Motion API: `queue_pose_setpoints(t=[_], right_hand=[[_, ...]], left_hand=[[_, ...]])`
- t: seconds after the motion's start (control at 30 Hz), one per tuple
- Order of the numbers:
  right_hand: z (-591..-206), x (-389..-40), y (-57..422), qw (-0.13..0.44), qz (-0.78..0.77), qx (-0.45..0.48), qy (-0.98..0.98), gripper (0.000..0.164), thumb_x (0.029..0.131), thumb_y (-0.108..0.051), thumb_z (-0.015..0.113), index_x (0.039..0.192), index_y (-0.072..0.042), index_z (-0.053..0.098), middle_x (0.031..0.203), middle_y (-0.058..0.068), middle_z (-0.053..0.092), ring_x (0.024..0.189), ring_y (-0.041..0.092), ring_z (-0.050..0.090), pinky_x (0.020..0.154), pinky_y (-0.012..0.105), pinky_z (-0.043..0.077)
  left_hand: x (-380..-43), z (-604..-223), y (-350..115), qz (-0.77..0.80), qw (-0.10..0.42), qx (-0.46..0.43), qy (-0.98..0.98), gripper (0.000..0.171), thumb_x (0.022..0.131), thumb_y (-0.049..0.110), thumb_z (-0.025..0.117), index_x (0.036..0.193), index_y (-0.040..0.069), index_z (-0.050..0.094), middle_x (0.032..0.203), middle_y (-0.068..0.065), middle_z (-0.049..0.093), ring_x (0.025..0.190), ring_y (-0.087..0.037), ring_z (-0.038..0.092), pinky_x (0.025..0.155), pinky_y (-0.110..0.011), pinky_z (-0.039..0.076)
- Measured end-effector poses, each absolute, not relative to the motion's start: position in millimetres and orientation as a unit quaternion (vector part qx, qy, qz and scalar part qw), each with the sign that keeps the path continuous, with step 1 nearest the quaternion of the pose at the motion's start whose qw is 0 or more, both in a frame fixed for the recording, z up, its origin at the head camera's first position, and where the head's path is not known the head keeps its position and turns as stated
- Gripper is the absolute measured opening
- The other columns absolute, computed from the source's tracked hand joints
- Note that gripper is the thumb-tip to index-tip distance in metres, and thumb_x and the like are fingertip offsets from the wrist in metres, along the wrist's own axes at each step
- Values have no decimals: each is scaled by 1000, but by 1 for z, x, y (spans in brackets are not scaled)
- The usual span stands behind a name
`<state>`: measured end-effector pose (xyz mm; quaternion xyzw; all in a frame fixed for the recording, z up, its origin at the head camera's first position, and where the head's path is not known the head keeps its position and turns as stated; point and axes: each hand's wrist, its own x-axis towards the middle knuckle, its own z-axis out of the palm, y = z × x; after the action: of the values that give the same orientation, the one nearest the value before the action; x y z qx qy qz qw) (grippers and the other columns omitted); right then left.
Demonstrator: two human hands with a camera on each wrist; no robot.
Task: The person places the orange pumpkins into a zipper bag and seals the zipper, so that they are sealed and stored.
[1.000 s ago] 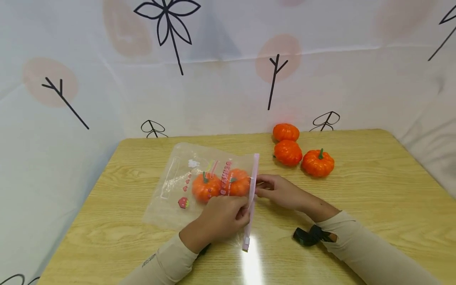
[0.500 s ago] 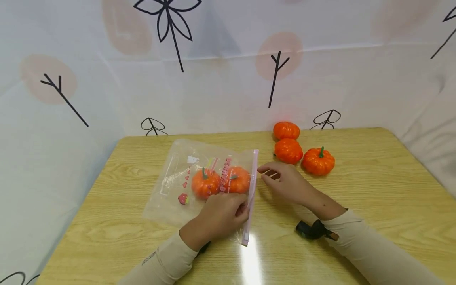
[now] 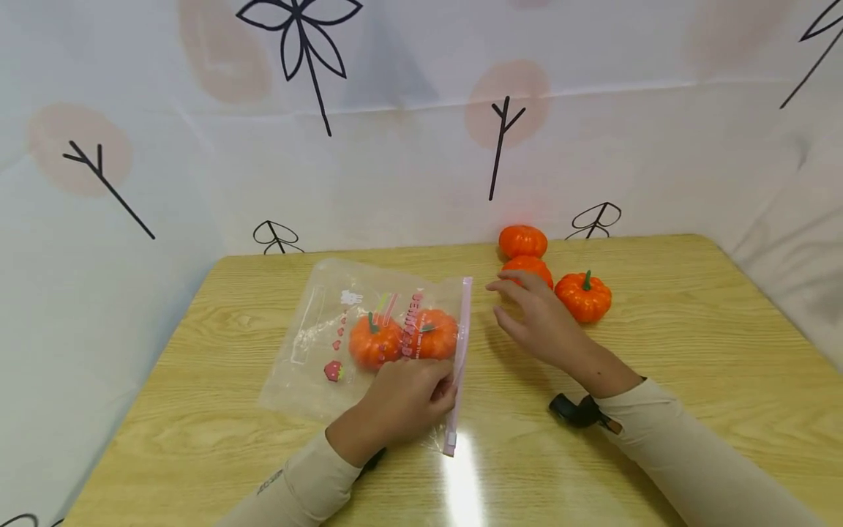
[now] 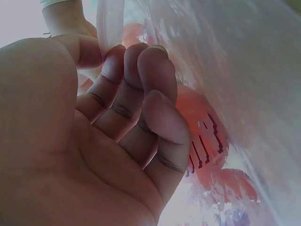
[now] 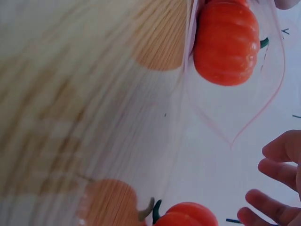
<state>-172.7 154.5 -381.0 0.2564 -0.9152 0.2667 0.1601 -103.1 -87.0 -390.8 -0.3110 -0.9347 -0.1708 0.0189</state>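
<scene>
A clear zip bag (image 3: 296, 384) with pink print lies flat on the table, two toy pumpkins (image 3: 374, 344) side by side inside it. My left hand (image 3: 400, 401) pinches the bag's pink zip edge (image 3: 463, 322) between thumb and fingers, as the left wrist view also shows. To the right of the bag my right hand (image 3: 545, 322) is held with fingers spread, nothing in it. Its fingers partly cover the middle one of three loose orange pumpkins (image 3: 583, 298); contact cannot be told. In the right wrist view the bag mouth gapes around a pumpkin (image 5: 226, 44).
A white slider (image 3: 451, 439) sits at the near end of the zip. Behind the wooden table (image 3: 698, 329) hangs a pale printed cloth (image 3: 408, 168). A black strap piece (image 3: 576, 411) is at my right wrist.
My right hand has left the bag's zip edge and moved away and to the right, toward the loose pumpkins, its fingers spreading. The left hand has kept its hold on the bag.
</scene>
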Motion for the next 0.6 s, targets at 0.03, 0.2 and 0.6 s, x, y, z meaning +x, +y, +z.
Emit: queue_pose_setpoints(t=[0.03,0.2,0.6], right_hand=[[-382,-174,155,166,261,257,-915,36,88,-9,70,123,-3,66,135,23,55,125,41,51,103,58,44],[-384,-180,161,165,229,243,-928,45,86,-9,72,129,-1,62,140,25,49,129,43,46,107,61,39],[-381,-183,170,77,169,198,-963,64,90,-19,69,148,-5,45,157,31,24,142,57,25,112,70,25]], left_hand=[[-103,-391,-87,-172,20,-311,-935,30,94,30,60,69,24,45,58,13,37,52,-2,37,47,-21,25],[-103,-392,-89,-170,29,-314,-934,29,93,30,60,69,25,44,58,14,36,53,-2,37,48,-21,25],[-103,-394,-88,-164,39,-317,-933,29,92,28,59,67,24,44,57,14,37,53,-2,39,46,-21,25]])
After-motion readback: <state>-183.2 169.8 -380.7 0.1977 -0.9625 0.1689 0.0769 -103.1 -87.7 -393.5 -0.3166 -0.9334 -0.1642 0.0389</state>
